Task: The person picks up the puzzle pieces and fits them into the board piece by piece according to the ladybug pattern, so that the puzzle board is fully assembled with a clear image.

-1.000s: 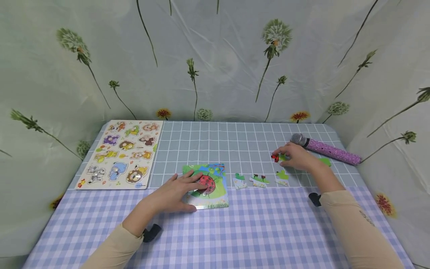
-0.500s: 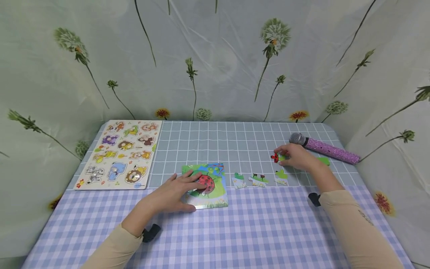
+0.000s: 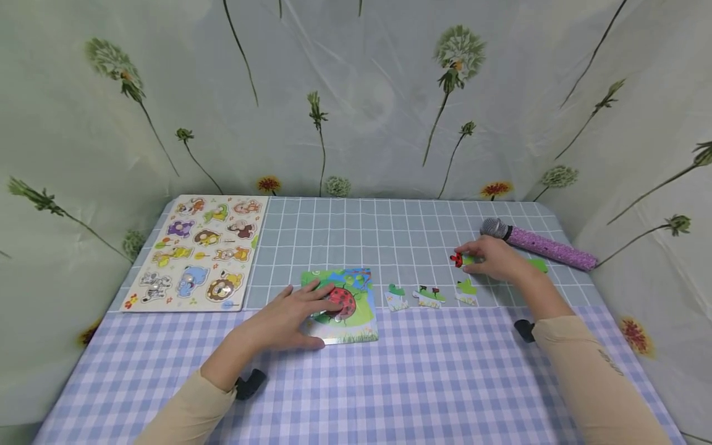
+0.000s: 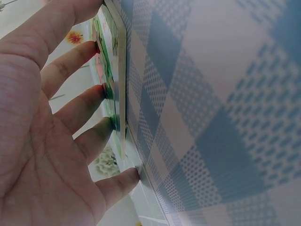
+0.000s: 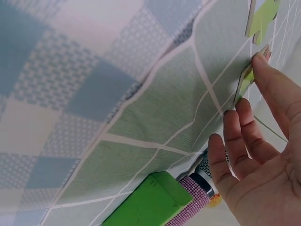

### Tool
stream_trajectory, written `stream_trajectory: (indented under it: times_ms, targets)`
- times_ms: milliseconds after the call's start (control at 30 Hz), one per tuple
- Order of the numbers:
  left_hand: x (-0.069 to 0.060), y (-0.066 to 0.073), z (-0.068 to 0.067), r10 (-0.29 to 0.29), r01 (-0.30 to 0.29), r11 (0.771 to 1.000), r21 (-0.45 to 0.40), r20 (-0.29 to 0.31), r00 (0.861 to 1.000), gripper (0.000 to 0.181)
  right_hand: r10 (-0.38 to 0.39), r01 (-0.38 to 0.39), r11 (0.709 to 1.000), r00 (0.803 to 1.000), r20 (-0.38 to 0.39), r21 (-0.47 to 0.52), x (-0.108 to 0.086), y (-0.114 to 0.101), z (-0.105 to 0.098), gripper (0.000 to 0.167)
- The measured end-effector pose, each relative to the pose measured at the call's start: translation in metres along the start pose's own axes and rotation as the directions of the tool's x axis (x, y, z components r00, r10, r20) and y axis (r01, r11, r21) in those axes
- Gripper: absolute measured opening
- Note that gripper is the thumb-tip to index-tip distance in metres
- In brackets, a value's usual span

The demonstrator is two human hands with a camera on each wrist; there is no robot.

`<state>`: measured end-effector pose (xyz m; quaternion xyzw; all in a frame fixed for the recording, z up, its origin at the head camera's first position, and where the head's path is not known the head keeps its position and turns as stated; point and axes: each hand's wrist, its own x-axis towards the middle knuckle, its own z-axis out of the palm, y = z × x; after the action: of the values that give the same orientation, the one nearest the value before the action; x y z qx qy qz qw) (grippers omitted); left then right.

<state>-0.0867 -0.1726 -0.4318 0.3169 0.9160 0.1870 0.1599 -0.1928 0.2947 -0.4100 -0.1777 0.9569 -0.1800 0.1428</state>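
The left hand lies palm down with its fingers spread apart, several fingertips resting on the ladybug puzzle, which sits flat near the middle of the table; the little finger touches the surface just beyond the puzzle's left edge. The right hand pinches a small red-and-green puzzle piece between thumb and fingers, over the grey gridded cover on the table's far part. Three loose pieces stand apart in a row to the right of the ladybug puzzle: a left piece, a middle piece and a right piece, this last one nearest the right hand. Beyond that hand lies a glittery purple microphone, and a green block shows near it. On the far left, an animal peg board lies flat, before a flower-printed curtain.
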Motion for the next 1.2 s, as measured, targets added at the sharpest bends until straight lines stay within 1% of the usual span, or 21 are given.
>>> stream_trajectory:
  times_ms: [167, 333, 533, 733, 833, 900, 1200]
  targets:
    - [-0.001, -0.001, 0.000, 0.010, -0.010, 1.000, -0.002, -0.007, 1.000, 0.072, 0.004, -0.004, 1.000, 1.000, 0.017, -0.008, -0.001, 0.000, -0.003, 0.051]
    - [0.000, -0.001, 0.000, 0.005, -0.005, 1.000, -0.003, -0.010, 1.000, 0.072, 0.003, -0.002, 1.000, 0.999, 0.041, -0.025, 0.002, 0.001, -0.003, 0.054]
    - [0.000, -0.001, -0.002, 0.009, -0.009, 1.000, 0.001, -0.010, 1.000, 0.072, -0.005, 0.007, 0.999, 0.998, 0.059, -0.033, 0.003, 0.001, -0.006, 0.054]
    - [0.000, -0.001, -0.001, 0.007, -0.007, 1.000, -0.004, -0.003, 1.000, 0.071, 0.012, -0.009, 0.999, 0.996, 0.089, -0.031, 0.006, 0.004, -0.007, 0.053]
    - [0.001, -0.001, -0.002, 0.003, -0.003, 1.000, -0.010, -0.006, 1.000, 0.071, 0.011, -0.009, 0.999, 0.997, 0.075, -0.038, 0.006, 0.007, -0.006, 0.052]
    - [0.001, -0.001, -0.002, 0.004, -0.004, 1.000, -0.008, -0.014, 1.000, 0.071, 0.014, -0.013, 1.000, 0.998, 0.060, -0.024, 0.004, 0.008, -0.005, 0.050]
    - [-0.001, 0.002, -0.002, 0.002, -0.002, 1.000, 0.023, -0.014, 1.000, 0.072, -0.031, 0.031, 1.000, 0.999, -0.017, 0.001, -0.006, 0.007, 0.001, 0.045]
